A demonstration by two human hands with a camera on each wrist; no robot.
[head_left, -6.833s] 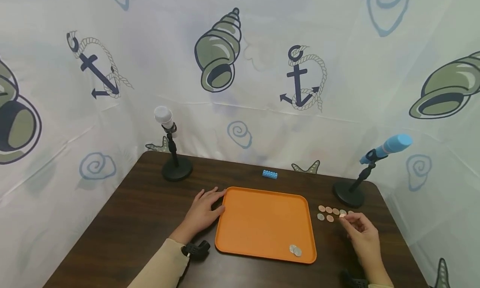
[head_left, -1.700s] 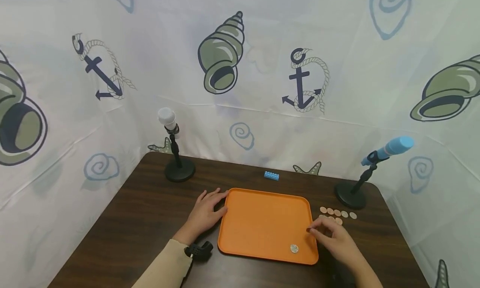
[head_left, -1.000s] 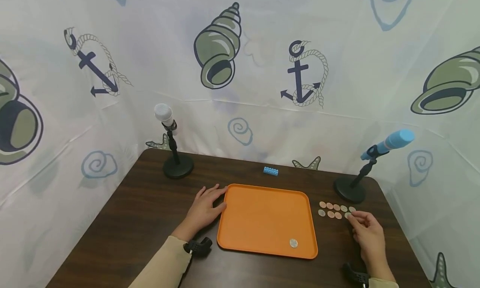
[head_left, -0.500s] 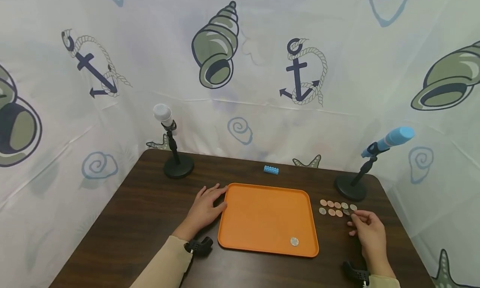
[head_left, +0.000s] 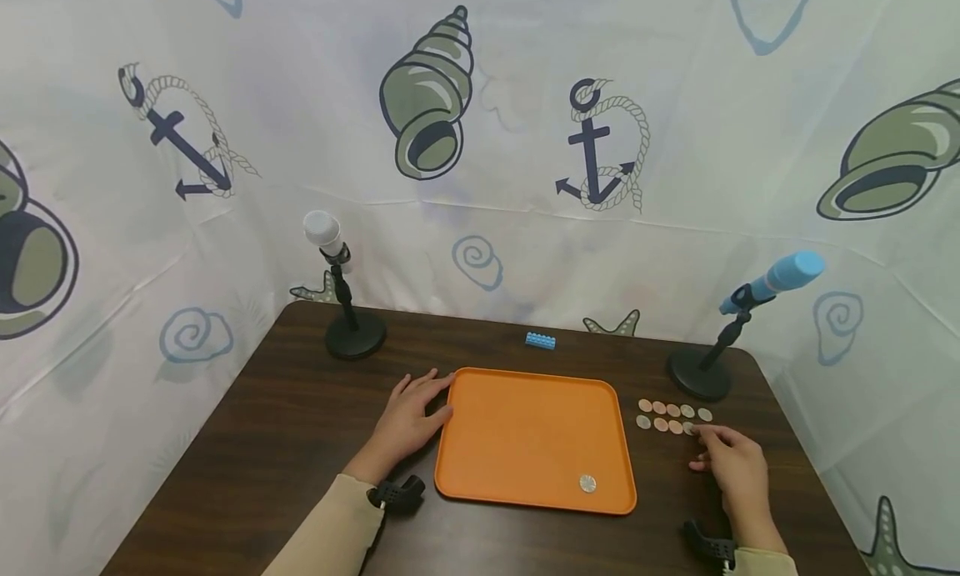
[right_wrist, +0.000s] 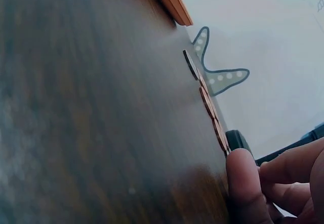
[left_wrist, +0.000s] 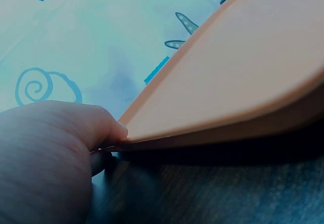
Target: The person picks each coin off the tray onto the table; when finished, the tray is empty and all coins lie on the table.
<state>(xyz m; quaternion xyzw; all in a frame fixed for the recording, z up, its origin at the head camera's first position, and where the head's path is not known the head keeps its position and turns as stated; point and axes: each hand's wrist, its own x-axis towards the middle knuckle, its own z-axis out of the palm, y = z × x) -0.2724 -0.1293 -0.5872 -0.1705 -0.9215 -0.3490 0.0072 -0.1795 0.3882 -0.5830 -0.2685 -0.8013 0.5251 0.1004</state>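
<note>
An orange tray point(head_left: 534, 434) lies on the dark wooden table, with one silver coin point(head_left: 588, 483) near its front right corner. My left hand point(head_left: 408, 422) rests along the tray's left edge with fingers spread; in the left wrist view the thumb point(left_wrist: 109, 125) touches the rim. To the right of the tray, copper and silver coins point(head_left: 660, 408) lie flat in two rows. My right hand point(head_left: 731, 468) has its thumb and forefinger at the last coin point(head_left: 687, 428) of the nearer row. In the right wrist view the thumb point(right_wrist: 243, 176) hides most of that coin.
A blue toy brick point(head_left: 540, 341) lies behind the tray. A black stand point(head_left: 354, 334) holding a white-headed object is at the back left. Another black stand point(head_left: 701, 372) with a light blue cylinder rises just behind the coins. A patterned cloth point(head_left: 525, 251) hangs behind the table.
Two coins lay in the tray earlier; one is there now. My right hand carried a coin from the tray to the nearer row and nudged it slightly left. My left hand stayed at the tray.
</note>
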